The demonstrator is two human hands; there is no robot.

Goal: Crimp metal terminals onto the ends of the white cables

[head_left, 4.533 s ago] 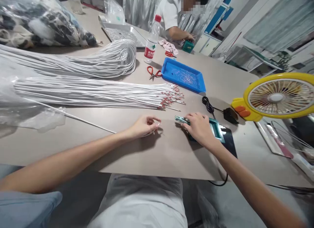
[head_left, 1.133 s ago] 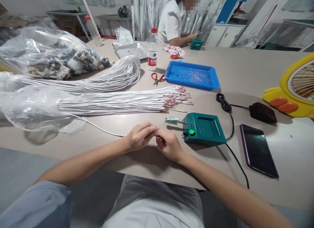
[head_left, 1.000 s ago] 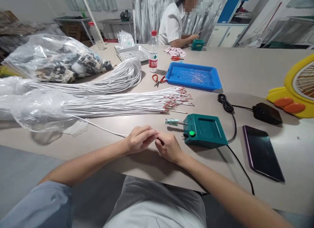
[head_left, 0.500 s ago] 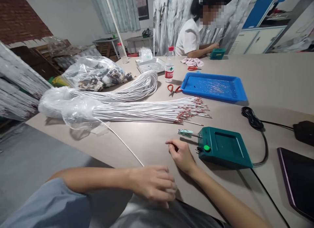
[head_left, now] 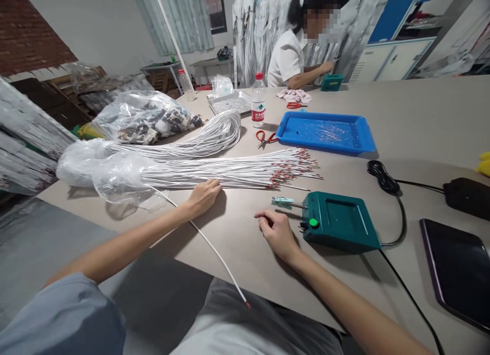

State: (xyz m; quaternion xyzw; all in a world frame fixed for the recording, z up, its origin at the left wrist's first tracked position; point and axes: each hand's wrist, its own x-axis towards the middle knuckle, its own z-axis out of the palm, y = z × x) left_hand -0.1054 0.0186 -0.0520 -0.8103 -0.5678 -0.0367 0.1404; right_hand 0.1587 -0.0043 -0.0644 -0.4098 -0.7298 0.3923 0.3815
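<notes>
My left hand [head_left: 203,195] reaches forward, its fingers apart and their tips resting on the near edge of a flat bundle of white wires with red tips [head_left: 229,172]. A single white wire [head_left: 214,250] lies loose on the table under my wrist, its red end hanging over the near edge. My right hand [head_left: 276,231] rests on the table with its fingers curled, just left of a green box with a green button [head_left: 339,222]. What the fingers enclose, if anything, is hidden. A small clip probe [head_left: 283,202] sticks out of the box.
A blue tray [head_left: 360,141], red-handled pliers [head_left: 266,138], a water bottle [head_left: 259,100] and a looped wire bundle [head_left: 216,135] lie beyond. A black adapter [head_left: 465,192] and dark phone [head_left: 455,268] sit right. Plastic bags [head_left: 141,115] are left. Another person [head_left: 296,61] works at the far end.
My left hand let go of the single wire near the table edge and moved forward to the bundle. My right hand stayed by the green box and curled its fingers in.
</notes>
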